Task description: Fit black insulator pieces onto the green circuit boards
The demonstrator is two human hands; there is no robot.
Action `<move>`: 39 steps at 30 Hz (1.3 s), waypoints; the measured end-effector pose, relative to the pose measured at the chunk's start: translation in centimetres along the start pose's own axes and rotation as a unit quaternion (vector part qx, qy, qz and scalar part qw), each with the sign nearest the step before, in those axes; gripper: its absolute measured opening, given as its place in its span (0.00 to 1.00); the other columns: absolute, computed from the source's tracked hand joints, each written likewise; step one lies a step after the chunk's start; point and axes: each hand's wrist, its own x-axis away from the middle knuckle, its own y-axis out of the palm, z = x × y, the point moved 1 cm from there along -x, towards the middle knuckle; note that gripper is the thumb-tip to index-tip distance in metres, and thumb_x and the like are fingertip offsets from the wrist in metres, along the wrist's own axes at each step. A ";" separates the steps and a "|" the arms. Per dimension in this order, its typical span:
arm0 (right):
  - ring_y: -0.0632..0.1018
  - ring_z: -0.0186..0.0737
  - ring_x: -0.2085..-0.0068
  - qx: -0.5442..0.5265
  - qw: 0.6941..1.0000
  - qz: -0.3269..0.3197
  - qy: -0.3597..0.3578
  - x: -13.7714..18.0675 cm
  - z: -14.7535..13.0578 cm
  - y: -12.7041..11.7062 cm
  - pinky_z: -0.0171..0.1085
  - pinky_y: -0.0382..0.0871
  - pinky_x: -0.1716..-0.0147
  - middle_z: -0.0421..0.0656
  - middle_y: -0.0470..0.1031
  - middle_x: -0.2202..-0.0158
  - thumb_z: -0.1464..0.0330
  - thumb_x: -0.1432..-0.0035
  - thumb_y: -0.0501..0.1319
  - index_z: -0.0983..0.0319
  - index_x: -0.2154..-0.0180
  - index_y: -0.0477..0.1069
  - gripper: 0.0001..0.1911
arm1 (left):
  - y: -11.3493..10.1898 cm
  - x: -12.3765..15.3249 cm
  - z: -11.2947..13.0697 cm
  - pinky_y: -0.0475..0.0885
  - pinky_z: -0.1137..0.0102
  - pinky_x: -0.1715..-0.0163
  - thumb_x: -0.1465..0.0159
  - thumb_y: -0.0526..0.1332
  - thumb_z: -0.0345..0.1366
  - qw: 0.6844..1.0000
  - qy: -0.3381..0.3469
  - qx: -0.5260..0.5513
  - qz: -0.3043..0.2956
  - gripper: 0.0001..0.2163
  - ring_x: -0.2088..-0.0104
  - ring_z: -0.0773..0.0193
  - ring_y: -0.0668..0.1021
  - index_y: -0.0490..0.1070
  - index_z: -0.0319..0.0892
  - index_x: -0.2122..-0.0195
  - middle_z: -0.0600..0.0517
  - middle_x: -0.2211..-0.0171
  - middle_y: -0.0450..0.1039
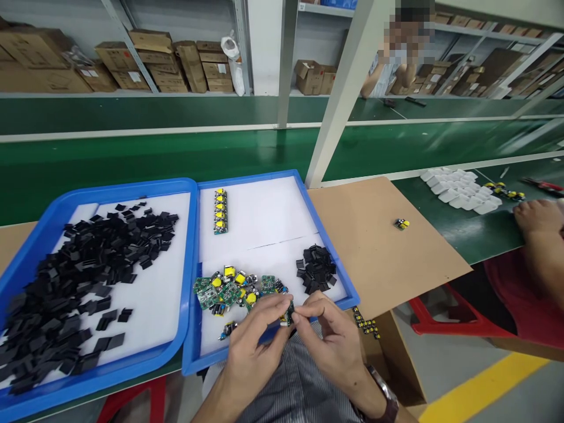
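Both my hands meet over the near edge of the right blue tray (339, 276). My left hand (253, 346) and my right hand (332, 338) pinch one small green circuit board (288, 314) between their fingertips. Just behind my fingers lies a loose heap of green boards with yellow parts (229, 289). A small pile of black square pieces (316, 269) sits at the tray's right side. A short row of finished boards (220, 211) stands at the tray's far left.
The left blue tray (53, 211) holds a large spread of black pieces (79, 276). A brown board (374, 235) carries one stray yellow part (401, 223). A neighbour's hand (535, 214) rests by white housings (458, 191) on the green bench. Red stools stand below.
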 end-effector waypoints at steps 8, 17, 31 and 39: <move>0.76 0.37 0.68 -0.045 0.995 -0.016 0.086 -0.4 0.1 -0.1 0.35 0.73 0.68 0.40 0.74 0.69 0.70 0.35 0.65 0.59 0.64 0.77 0.04 | 0.1 0.0 0.1 0.81 0.57 0.45 0.38 0.66 0.17 0.999 0.018 0.037 0.018 0.24 0.48 0.56 0.84 0.76 0.48 0.45 0.48 0.49 0.82; 0.76 0.37 0.67 -0.026 0.997 -0.034 0.064 -0.5 0.7 -0.2 0.36 0.72 0.67 0.40 0.73 0.68 0.70 0.33 0.64 0.59 0.63 0.80 0.06 | -0.3 -0.4 0.3 0.82 0.58 0.48 0.35 0.64 0.18 0.999 0.036 -0.009 -0.011 0.23 0.48 0.56 0.83 0.75 0.49 0.43 0.48 0.50 0.82; 0.76 0.34 0.77 -0.271 0.913 -0.018 0.305 -0.3 2.1 -0.8 0.33 0.76 0.76 0.40 0.79 0.75 0.60 0.46 0.77 0.61 0.67 0.83 0.12 | -0.7 -0.6 1.6 0.78 0.59 0.45 0.34 0.64 0.20 0.997 0.032 -0.052 -0.042 0.23 0.46 0.57 0.79 0.72 0.45 0.40 0.47 0.49 0.79; 0.73 0.31 0.79 -0.289 0.893 -0.057 0.340 -0.9 1.6 -0.8 0.30 0.73 0.80 0.39 0.76 0.78 0.59 0.46 0.77 0.62 0.68 0.83 0.13 | -0.6 -0.3 1.6 0.80 0.63 0.48 0.34 0.66 0.23 0.998 -0.004 -0.038 -0.039 0.21 0.49 0.59 0.80 0.72 0.44 0.41 0.47 0.52 0.79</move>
